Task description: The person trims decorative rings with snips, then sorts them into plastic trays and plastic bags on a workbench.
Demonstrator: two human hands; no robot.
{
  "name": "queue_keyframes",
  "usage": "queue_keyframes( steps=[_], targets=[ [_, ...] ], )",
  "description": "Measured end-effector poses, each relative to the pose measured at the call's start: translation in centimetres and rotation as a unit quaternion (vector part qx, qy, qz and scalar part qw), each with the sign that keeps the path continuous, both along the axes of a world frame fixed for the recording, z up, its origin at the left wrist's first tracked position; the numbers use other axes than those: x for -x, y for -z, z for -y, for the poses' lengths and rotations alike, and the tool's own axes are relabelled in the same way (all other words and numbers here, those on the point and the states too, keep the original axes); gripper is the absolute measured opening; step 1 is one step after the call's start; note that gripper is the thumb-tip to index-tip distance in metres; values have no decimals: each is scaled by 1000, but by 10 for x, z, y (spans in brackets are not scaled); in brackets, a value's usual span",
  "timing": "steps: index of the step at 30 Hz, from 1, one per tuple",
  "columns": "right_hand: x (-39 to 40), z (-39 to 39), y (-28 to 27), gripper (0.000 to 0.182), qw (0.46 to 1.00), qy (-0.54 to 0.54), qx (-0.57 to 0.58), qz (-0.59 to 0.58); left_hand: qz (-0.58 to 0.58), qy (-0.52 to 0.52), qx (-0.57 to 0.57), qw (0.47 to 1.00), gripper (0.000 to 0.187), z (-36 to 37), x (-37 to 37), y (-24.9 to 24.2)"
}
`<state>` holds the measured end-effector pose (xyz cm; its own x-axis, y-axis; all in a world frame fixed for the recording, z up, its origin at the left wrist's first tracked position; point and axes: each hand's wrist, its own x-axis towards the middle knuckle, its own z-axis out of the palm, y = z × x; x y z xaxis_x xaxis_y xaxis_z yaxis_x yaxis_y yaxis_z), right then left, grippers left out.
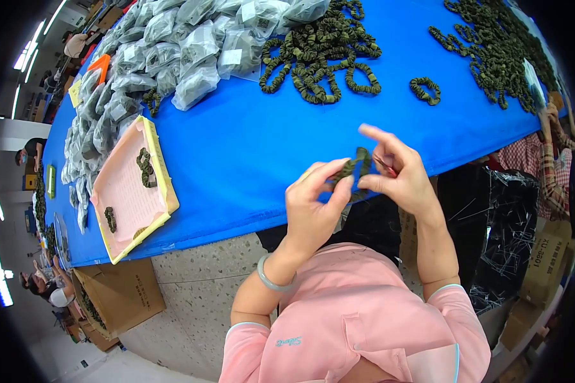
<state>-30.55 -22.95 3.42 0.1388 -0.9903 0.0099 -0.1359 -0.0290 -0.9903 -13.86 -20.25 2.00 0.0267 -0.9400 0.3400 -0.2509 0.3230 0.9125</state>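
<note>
Over the table's near edge, a dark green hair scrunchie (363, 161) is stretched between my two hands. My left hand (314, 203) pinches its left side between thumb and fingers. My right hand (402, 175) is at its right side, thumb close against the fabric and index finger raised. A small red tool (386, 167) is tucked in that hand; its kind is mostly hidden by the fingers. Beyond my hands lies a single loose scrunchie (425, 90). Farther back is a heap of similar scrunchies (322, 48).
A blue-covered table (236, 159) carries many clear bagged packs (201, 45) at the back left. A yellow-rimmed tray (163, 169) holds a few scrunchies. Another scrunchie pile (498, 51) lies at right, near a co-worker's arm (549, 153). A cardboard box (124, 293) stands below left.
</note>
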Motion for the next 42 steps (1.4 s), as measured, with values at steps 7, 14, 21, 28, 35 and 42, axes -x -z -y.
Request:
queue_keyframes(
  steps=[7, 14, 21, 28, 35, 42],
  targets=[
    [76, 73, 18, 26, 936, 261, 100, -213, 467, -107, 191, 857, 24, 109, -20, 11],
    [43, 37, 9, 38, 971, 178, 122, -100, 275, -15, 162, 948, 14, 118, -30, 9],
    [-1, 9, 3, 35, 979, 50, 190, -62, -197, 44, -205, 958, 22, 40, -13, -16],
    [-10, 5, -1, 33, 971, 37, 221, -89, -251, 59, -215, 942, 21, 23, -8, -15],
    [-9, 4, 4, 32, 960, 47, 248, -117, -117, 46, -107, 986, 20, 21, -8, -10],
    [-11, 7, -9, 30, 980, 98, 164, -55, -244, 58, -178, 951, 17, 17, -4, -15]
  ],
)
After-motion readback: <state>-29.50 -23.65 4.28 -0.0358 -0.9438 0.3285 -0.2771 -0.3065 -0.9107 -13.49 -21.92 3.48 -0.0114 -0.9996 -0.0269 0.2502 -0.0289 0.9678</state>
